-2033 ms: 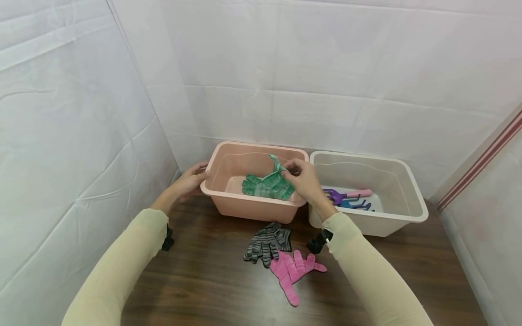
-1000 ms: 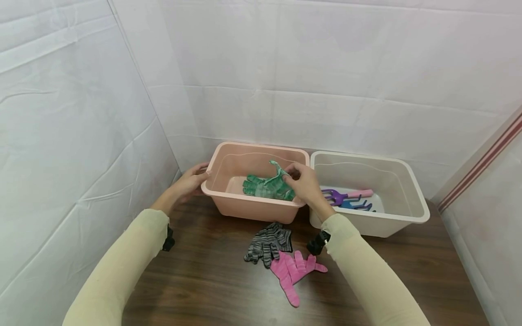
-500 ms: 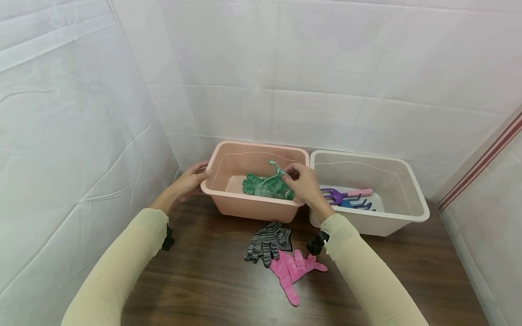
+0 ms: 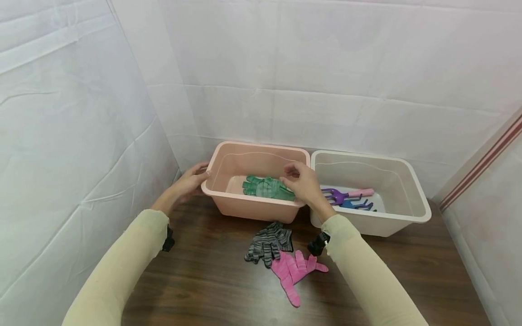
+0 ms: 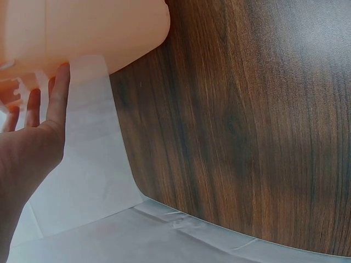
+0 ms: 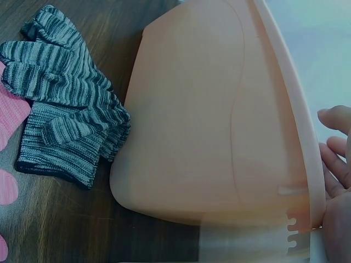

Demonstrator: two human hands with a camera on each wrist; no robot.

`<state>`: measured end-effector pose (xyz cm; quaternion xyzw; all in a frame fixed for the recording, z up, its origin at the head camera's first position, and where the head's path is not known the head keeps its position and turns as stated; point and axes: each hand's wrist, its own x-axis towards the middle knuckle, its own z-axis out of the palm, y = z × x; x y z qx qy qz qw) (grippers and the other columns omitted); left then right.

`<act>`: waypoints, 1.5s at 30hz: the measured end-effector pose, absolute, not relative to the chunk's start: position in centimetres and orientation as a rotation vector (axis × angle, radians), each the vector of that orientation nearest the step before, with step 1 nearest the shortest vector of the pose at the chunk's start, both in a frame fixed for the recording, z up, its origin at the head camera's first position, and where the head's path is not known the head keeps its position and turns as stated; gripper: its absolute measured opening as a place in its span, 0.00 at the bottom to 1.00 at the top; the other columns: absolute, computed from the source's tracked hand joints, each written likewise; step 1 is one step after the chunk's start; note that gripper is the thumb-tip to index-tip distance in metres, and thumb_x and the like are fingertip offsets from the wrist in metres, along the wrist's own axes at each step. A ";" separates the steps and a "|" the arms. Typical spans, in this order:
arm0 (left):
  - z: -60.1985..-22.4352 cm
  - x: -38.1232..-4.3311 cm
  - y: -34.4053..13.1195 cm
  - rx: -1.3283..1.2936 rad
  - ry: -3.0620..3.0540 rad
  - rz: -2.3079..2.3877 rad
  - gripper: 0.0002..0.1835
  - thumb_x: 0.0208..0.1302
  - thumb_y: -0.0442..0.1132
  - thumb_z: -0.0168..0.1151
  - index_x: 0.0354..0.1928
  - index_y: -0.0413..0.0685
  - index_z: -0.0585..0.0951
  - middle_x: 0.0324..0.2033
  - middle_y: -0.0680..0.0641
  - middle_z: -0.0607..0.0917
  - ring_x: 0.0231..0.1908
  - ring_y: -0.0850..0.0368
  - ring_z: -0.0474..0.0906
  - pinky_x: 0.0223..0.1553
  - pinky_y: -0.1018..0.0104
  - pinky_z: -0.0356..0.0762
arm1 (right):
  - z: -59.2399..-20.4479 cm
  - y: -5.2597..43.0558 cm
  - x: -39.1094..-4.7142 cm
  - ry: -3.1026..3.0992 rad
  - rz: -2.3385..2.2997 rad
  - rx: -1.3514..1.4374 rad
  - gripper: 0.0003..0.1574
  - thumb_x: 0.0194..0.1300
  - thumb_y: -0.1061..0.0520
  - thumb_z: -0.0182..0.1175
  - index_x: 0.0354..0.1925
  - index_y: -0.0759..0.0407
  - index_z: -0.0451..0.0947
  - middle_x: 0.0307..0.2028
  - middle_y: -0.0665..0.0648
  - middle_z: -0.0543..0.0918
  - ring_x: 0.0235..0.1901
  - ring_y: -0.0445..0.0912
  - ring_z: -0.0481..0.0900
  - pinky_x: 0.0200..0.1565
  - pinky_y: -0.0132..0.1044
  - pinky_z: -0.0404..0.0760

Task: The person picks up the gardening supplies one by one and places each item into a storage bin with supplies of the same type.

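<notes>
A green glove (image 4: 267,188) lies on the floor of the pink plastic bin (image 4: 244,207). My right hand (image 4: 302,182) hovers over the bin's right end, fingers loosely bent and apart from the thumb, with nothing between them. At the bin's left end my left hand (image 4: 188,182) holds the rim, thumb on top and fingers against the outer wall. The left wrist view shows those fingers (image 5: 57,101) on the bin's side. A grey-and-black striped glove (image 4: 269,244) lies on the table in front of the bin, its fingers meeting a pink glove (image 4: 291,274).
Beside the pink bin stands a white bin (image 4: 367,222), holding a purple garden fork (image 4: 336,196) with a pink handle and a blue pronged tool (image 4: 352,204). White sheeting (image 4: 261,113) hangs behind and along both sides of the wooden table (image 4: 195,280).
My right hand has let go of the green glove's raised part, which has dropped flat into the pink bin. The left hand stays at the rim.
</notes>
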<state>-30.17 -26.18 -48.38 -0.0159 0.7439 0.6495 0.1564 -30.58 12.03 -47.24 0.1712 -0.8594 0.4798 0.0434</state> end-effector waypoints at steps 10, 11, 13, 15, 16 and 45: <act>-48.4 -30.1 -25.9 -0.030 2.114 1.864 0.36 0.85 0.44 0.50 0.86 0.48 0.48 0.83 0.37 0.53 0.76 0.32 0.60 0.66 0.34 0.71 | -47.5 12.3 -30.3 -2.633 1.461 0.529 0.23 0.70 0.56 0.72 0.59 0.62 0.81 0.54 0.60 0.85 0.55 0.55 0.83 0.60 0.49 0.81; -48.3 -30.1 -25.9 -0.031 2.111 1.866 0.36 0.85 0.44 0.50 0.86 0.48 0.48 0.83 0.37 0.53 0.76 0.32 0.60 0.66 0.33 0.70 | -47.5 12.4 -30.3 -2.627 1.459 0.533 0.23 0.70 0.57 0.72 0.59 0.62 0.81 0.53 0.60 0.85 0.55 0.55 0.83 0.60 0.49 0.82; -48.3 -30.1 -25.9 -0.033 2.110 1.865 0.37 0.85 0.44 0.50 0.86 0.48 0.48 0.83 0.37 0.53 0.76 0.32 0.60 0.67 0.33 0.70 | -47.6 12.4 -30.4 -2.617 1.456 0.538 0.22 0.70 0.57 0.72 0.59 0.62 0.81 0.53 0.60 0.85 0.55 0.55 0.83 0.60 0.49 0.82; -48.3 -30.1 -26.0 -0.042 2.113 1.859 0.37 0.85 0.44 0.50 0.86 0.48 0.48 0.83 0.37 0.53 0.76 0.32 0.60 0.66 0.34 0.71 | -47.7 12.3 -30.4 -2.617 1.448 0.541 0.22 0.70 0.56 0.72 0.59 0.62 0.81 0.53 0.60 0.85 0.55 0.55 0.83 0.60 0.49 0.82; -48.3 -30.1 -26.1 -0.045 2.117 1.853 0.37 0.85 0.44 0.50 0.86 0.48 0.48 0.83 0.37 0.53 0.76 0.32 0.61 0.65 0.36 0.72 | -47.7 12.3 -30.4 -2.619 1.444 0.543 0.22 0.70 0.56 0.72 0.58 0.61 0.81 0.53 0.60 0.85 0.55 0.54 0.83 0.60 0.49 0.82; -48.3 -29.9 -25.7 -0.096 2.112 1.876 0.35 0.86 0.44 0.50 0.86 0.48 0.51 0.83 0.37 0.54 0.75 0.33 0.62 0.67 0.33 0.70 | -47.5 12.6 -30.4 -2.625 1.459 0.592 0.22 0.70 0.56 0.73 0.58 0.61 0.81 0.54 0.61 0.84 0.54 0.57 0.85 0.58 0.51 0.83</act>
